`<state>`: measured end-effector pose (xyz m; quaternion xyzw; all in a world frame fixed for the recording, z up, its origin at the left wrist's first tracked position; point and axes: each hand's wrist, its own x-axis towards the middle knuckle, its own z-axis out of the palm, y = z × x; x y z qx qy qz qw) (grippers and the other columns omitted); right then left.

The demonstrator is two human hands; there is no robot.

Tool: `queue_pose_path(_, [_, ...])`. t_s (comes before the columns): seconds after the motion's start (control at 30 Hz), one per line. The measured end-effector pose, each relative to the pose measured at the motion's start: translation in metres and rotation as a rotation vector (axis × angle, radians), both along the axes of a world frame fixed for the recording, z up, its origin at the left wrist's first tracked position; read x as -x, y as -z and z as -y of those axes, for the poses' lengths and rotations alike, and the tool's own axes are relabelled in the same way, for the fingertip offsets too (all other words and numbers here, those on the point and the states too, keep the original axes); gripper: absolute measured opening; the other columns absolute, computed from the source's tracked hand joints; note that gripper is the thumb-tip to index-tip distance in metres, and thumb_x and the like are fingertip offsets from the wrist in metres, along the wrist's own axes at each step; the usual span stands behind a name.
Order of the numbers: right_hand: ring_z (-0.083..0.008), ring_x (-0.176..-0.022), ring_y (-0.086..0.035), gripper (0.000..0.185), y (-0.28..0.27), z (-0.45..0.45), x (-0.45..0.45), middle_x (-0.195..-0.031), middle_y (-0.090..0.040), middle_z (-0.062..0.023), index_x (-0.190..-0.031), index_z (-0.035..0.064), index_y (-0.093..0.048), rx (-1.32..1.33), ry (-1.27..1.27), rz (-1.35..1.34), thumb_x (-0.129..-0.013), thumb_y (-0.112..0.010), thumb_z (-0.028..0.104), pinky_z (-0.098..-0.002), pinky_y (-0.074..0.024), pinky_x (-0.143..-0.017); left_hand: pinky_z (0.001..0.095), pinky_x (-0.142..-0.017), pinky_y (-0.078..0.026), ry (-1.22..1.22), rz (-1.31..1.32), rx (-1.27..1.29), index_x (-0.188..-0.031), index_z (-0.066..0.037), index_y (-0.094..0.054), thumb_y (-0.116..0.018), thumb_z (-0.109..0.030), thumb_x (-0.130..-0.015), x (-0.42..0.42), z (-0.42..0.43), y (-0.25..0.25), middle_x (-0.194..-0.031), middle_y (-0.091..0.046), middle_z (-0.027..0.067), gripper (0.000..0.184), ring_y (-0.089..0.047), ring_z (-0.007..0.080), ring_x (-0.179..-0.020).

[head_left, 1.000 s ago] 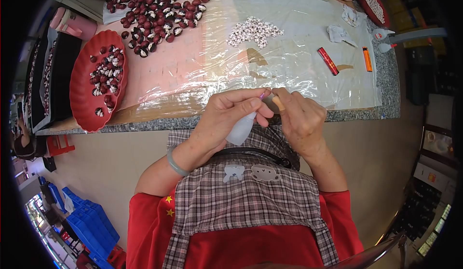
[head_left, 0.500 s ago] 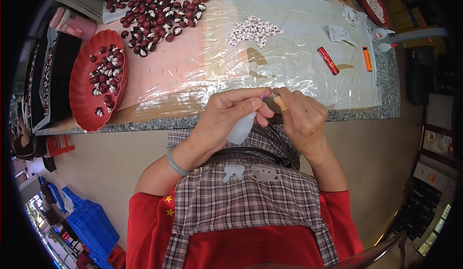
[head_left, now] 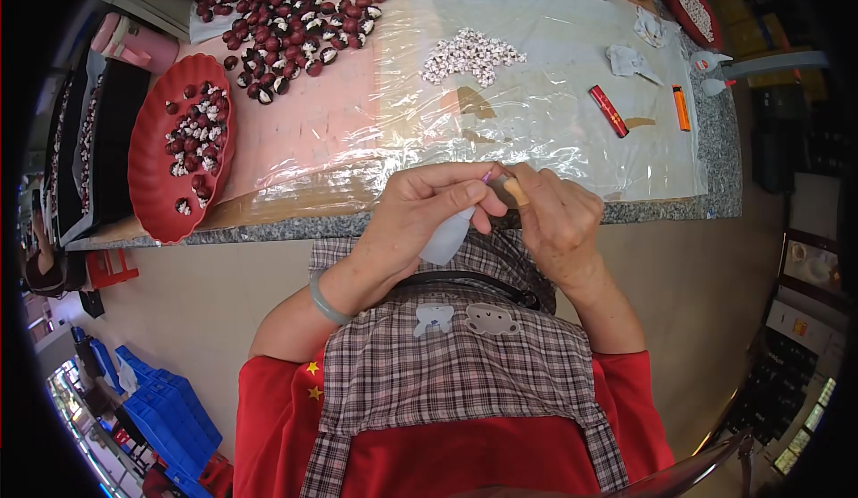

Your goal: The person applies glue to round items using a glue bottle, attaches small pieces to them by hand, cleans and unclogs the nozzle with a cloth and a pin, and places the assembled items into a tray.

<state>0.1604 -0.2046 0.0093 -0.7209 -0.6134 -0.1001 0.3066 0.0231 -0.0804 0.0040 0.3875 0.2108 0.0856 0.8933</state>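
Observation:
My left hand (head_left: 429, 199) is closed around a small translucent squeeze bottle (head_left: 446, 242), its body hanging below the fingers. A small purple tip (head_left: 487, 176) shows at the fingertips. Close beside it, my right hand (head_left: 561, 221) is closed in a pinch, with a tan covering (head_left: 516, 192) at one fingertip. What the right fingers pinch is too small and hidden to make out. Both hands are held just over the table's front edge. Beyond them lies a pile of small white pieces with dark marks (head_left: 469, 57).
Many dark red and white balls (head_left: 277, 38) lie at the back left. A red scalloped tray (head_left: 147, 181) holds more of them. A red tube (head_left: 609, 111), an orange lighter (head_left: 681, 108) and crumpled tissue (head_left: 628, 60) lie right. Plastic film (head_left: 331, 141) covers the table (head_left: 715, 176).
My right hand has turned slightly and its fingertips have shifted a little closer to the purple tip. My left hand stays nearly still with the bottle.

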Motion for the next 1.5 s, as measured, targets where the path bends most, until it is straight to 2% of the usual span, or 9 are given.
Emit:
queue_pose_path(0.73, [-0.0195,-0.047,-0.055,0.023,-0.006,0.001,0.000,-0.060,-0.053,-0.0054,-0.094,0.0026,-0.063,0.040,-0.069,-0.063,-0.072,-0.068,0.003,-0.0315,-0.0424,-0.043,0.0206,-0.069,-0.051,0.014,0.010,0.015,-0.109,0.004,-0.062,-0.061,-0.007,-0.087,0.000,-0.003,0.001,-0.086,-0.067,0.0116,0.024,-0.062,0.0109,-0.074])
queue_pose_path(0.93, [-0.0193,-0.047,-0.055,0.024,-0.001,0.000,-0.003,-0.061,-0.054,-0.0051,-0.096,0.0027,-0.063,-0.020,-0.053,-0.111,-0.073,-0.068,0.004,-0.0314,-0.0425,-0.043,0.0207,-0.069,-0.051,0.003,0.016,-0.020,-0.108,0.004,-0.062,-0.061,-0.007,-0.087,-0.001,-0.002,0.001,-0.087,-0.067,0.0116,0.024,-0.062,0.0112,-0.074])
queue_pose_path(1.13, [-0.0192,-0.048,-0.056,0.022,-0.007,0.002,-0.002,-0.062,-0.056,-0.0056,-0.094,0.0026,-0.063,0.073,-0.111,-0.079,-0.073,-0.067,0.003,-0.0304,-0.0430,-0.043,0.0210,-0.069,-0.052,0.011,0.004,-0.019,-0.109,0.003,-0.062,-0.061,-0.009,-0.088,0.000,-0.002,0.001,-0.086,-0.068,0.0117,0.025,-0.062,0.0113,-0.073])
queue_pose_path(1.23, [-0.0187,-0.048,-0.056,0.021,0.002,0.001,-0.008,-0.062,-0.055,-0.0051,-0.094,0.0020,-0.063,-0.041,-0.076,-0.129,-0.073,-0.067,0.003,-0.0301,-0.0424,-0.043,0.0211,-0.068,-0.052,0.045,0.023,-0.013,-0.110,0.003,-0.062,-0.060,-0.010,-0.089,0.000,-0.004,-0.001,-0.086,-0.068,0.0121,0.025,-0.062,0.0110,-0.072])
queue_pose_path(1.43, [-0.0187,-0.049,-0.056,0.022,-0.007,0.003,-0.003,-0.061,-0.055,-0.0052,-0.094,0.0018,-0.063,0.069,-0.081,-0.014,-0.072,-0.067,0.003,-0.0308,-0.0423,-0.044,0.0208,-0.067,-0.051,0.042,0.025,-0.015,-0.112,0.003,-0.061,-0.058,-0.011,-0.090,-0.001,-0.003,0.001,-0.086,-0.068,0.0124,0.026,-0.062,0.0108,-0.071])
queue_pose_path(1.5, [-0.0187,-0.048,-0.056,0.021,-0.006,0.003,-0.004,-0.061,-0.055,-0.0053,-0.094,0.0018,-0.062,0.049,-0.122,-0.081,-0.073,-0.067,0.003,-0.0309,-0.0422,-0.044,0.0206,-0.067,-0.051,0.051,0.026,-0.018,-0.112,0.002,-0.061,-0.058,-0.012,-0.090,0.000,-0.003,0.000,-0.086,-0.067,0.0121,0.026,-0.062,0.0109,-0.071])
